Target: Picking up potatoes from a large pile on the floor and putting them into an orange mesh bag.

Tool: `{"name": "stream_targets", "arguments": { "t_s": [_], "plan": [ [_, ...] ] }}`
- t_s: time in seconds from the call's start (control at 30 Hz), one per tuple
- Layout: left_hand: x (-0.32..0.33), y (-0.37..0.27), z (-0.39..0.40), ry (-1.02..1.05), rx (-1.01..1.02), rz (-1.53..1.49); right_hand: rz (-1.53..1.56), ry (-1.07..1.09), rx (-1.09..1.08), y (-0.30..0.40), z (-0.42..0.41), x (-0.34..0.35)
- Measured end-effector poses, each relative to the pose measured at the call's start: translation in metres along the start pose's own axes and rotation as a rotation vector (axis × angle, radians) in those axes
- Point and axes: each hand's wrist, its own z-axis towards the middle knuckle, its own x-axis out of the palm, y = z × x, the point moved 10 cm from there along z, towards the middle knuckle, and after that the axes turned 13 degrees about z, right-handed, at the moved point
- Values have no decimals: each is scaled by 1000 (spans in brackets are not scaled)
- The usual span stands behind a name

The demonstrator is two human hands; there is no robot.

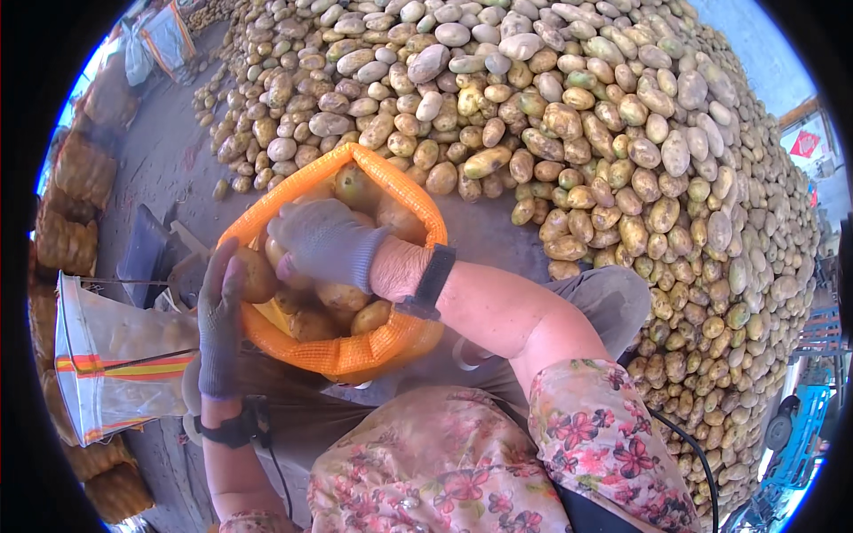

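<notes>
An orange mesh bag (366, 350) stands before me with its mouth rolled back, potatoes (313, 326) inside. My right hand (326, 236), in a grey knit glove, reaches into the mouth with fingers curled about a potato (274, 253), partly hidden by the hand. At the bag's left rim is my gloved left hand (223, 313), its fingers extended upward. Its palm side lies against another potato (256, 276) at the rim; whether it grips that potato or the rim is hidden.
A large heap of loose potatoes (600, 166) spreads ahead and to the right. On the left stand a translucent striped sack (126, 346), a dark blue object (143, 253) and stacked full sacks (73, 246). A black cable (693, 443) hangs by my right side.
</notes>
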Motion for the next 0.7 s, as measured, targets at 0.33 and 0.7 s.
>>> {"name": "stream_targets", "arguments": {
  "t_s": [0.33,0.7],
  "plan": [
    [3,-43,-27,-179,-150,31,-82,-631,201,-204,-88,-169],
    [3,-20,-46,-328,-256,120,-396,-636,1143,-505,-228,-120]
  ]
}}
